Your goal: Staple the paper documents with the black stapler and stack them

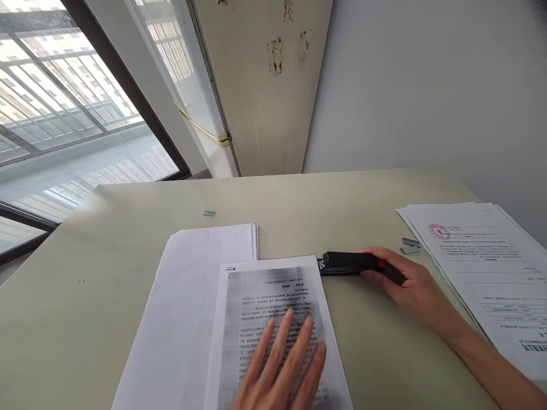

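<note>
The left hand (280, 376) was spread flat over the printed sheets (265, 296) at the near edge of the desk (106, 256). The right hand (412, 287) gripped the rear of a black stapler (348, 263), whose nose met the sheets' far right corner; whether paper lay between its jaws could not be told. In my judgement, light pressure from the left hand could let the sheets slip out of line, and a shallow bite could miss the lower pages. Sheets also overlapped a white paper stack (183, 296), so the two might be caught together. The stapler's magazine was closed to view, its contents unverified; staple strips (411, 246) lay loose near the desk's right edge.
</note>
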### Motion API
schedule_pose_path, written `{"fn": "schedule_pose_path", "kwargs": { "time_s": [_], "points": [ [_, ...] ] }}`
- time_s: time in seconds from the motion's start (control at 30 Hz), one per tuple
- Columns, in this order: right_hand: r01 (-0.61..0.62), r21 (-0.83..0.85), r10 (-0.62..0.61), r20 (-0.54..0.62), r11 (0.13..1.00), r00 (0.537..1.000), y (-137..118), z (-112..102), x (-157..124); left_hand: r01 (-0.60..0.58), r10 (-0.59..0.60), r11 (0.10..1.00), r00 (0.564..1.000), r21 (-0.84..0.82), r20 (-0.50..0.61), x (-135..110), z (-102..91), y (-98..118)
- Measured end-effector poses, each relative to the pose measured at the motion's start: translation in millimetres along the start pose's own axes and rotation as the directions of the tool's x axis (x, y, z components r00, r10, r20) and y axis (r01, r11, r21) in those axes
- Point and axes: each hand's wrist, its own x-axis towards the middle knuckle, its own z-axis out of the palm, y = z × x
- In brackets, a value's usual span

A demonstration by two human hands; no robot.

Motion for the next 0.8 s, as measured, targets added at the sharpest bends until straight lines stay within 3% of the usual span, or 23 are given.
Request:
{"fn": "schedule_pose_path", "kwargs": {
  "time_s": [0.1, 0.2, 0.37, 0.63, 0.8],
  "points": [
    [-0.009, 0.018, 0.008, 0.008, 1.000, 1.000, 1.8, -1.3, 3.6, 0.004, -0.004, 0.999, 1.000, -0.037, 0.001, 33.0, -12.9, -20.5],
    [-0.009, 0.035, 0.008, 0.029, 0.999, 1.000, 2.6, -1.6, 6.1, 0.028, -0.026, 0.998, 0.999, -0.059, 0.036, 45.3, -4.0, -19.7],
    [-0.016, 0.041, 0.014, 0.055, 0.999, 0.998, 5.8, -4.9, 10.0, 0.030, -0.028, 0.998, 0.999, -0.051, 0.039, 47.3, 10.5, -6.6],
    [-0.068, 0.029, 0.066, 0.061, 0.997, 0.996, 7.3, -13.7, 13.5, 0.052, -0.050, 0.991, 0.999, -0.121, 0.018, 49.6, 17.1, 0.7],
    [-0.028, -0.035, 0.031, 0.089, 0.999, 0.996, 11.7, -21.8, 12.5, 0.040, -0.037, 0.990, 0.999, -0.135, 0.025, 49.8, 18.8, 2.2]
  ]
}}
